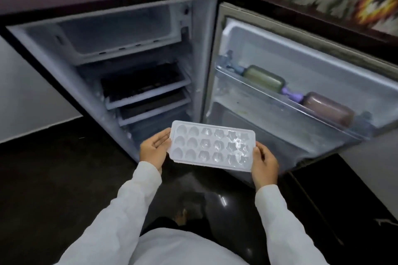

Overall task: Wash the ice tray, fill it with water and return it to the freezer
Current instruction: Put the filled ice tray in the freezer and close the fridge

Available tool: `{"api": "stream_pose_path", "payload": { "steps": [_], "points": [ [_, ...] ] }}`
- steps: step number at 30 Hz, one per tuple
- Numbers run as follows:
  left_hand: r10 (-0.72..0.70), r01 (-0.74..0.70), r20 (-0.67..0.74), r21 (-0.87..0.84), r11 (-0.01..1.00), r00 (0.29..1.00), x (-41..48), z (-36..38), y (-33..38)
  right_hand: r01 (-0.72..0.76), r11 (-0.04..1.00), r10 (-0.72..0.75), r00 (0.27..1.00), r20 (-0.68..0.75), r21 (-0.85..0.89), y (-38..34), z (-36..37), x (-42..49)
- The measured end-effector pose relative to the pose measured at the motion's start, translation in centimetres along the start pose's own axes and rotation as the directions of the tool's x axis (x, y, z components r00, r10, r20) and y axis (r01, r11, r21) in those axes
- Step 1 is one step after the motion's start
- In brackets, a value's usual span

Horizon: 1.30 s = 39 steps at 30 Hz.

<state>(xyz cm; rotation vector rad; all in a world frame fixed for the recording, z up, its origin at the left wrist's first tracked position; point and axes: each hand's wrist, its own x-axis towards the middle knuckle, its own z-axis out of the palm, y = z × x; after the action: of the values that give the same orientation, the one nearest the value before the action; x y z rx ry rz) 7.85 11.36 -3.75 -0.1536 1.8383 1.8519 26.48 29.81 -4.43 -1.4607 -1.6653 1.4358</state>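
A white plastic ice tray (212, 145) with several shaped cavities is held level in front of the open fridge. My left hand (154, 149) holds its left short end, palm up, fingers under the rim. My right hand (263, 162) grips its right short end, thumb on the rim. The cavities on the right glint as if wet or icy. The freezer compartment (116, 32) sits at the top of the fridge, open and with nothing visible inside.
The fridge door (301, 84) swings open to the right; its shelf carries a green bottle (263, 78) and a brown bottle (328, 108) lying down. Two shelves (146, 90) sit below the freezer. The floor (53, 178) is dark and glossy.
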Motion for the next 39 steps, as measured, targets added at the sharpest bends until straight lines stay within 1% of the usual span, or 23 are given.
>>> {"api": "stream_pose_path", "payload": {
  "steps": [5,8,11,13,18,21,25,30,32,35,39],
  "points": [
    [0.02,-0.025,-0.071,-0.072,0.997,0.997,5.1,-3.7,3.6,0.031,0.999,-0.033,0.995,0.089,0.02,-4.4,7.4,2.0],
    [0.032,-0.045,-0.122,-0.104,0.994,0.992,7.8,-5.2,5.6,0.081,0.997,-0.082,0.985,0.151,0.014,-6.8,11.3,3.8],
    [0.061,-0.086,-0.178,-0.134,0.987,0.982,10.3,-6.3,7.7,0.145,0.989,-0.145,0.963,0.229,0.013,-9.1,15.2,5.9],
    [0.075,-0.107,-0.222,-0.14,0.984,0.972,11.9,-6.8,9.0,0.145,0.988,-0.154,0.949,0.274,0.052,-10.9,17.6,7.2],
    [0.124,-0.178,-0.305,-0.159,0.971,0.944,16.2,-7.8,11.8,0.212,0.971,-0.238,0.909,0.342,0.113,-15.0,23.5,10.9],
    [0.15,-0.226,-0.345,-0.191,0.955,0.926,18.5,-8.2,13.3,0.272,0.955,-0.297,0.883,0.364,0.119,-17.3,26.7,13.2],
    [0.22,-0.297,-0.376,-0.162,0.941,0.9,21.6,-8.6,15.2,0.351,0.928,-0.372,0.843,0.389,0.128,-20.4,30.0,15.4],
    [0.336,-0.393,-0.356,-0.1,0.914,0.872,25.0,-8.7,17.2,0.415,0.898,-0.439,0.828,0.348,0.146,-22.7,33.3,17.5],
    [0.366,-0.419,-0.365,-0.075,0.905,0.856,26.2,-9.0,17.7,0.459,0.88,-0.471,0.815,0.339,0.121,-22.9,34.4,18.5],
    [0.399,-0.44,-0.366,-0.031,0.897,0.84,27.8,-9.3,18.4,0.527,0.842,-0.532,0.776,0.337,0.115,-22.7,36.1,19.7],
    [0.402,-0.412,-0.334,0.043,0.91,0.853,30.4,-9.9,19.6,0.547,0.835,-0.534,0.785,0.315,0.054,-23.7,38.1,20.8]
  ]
}}
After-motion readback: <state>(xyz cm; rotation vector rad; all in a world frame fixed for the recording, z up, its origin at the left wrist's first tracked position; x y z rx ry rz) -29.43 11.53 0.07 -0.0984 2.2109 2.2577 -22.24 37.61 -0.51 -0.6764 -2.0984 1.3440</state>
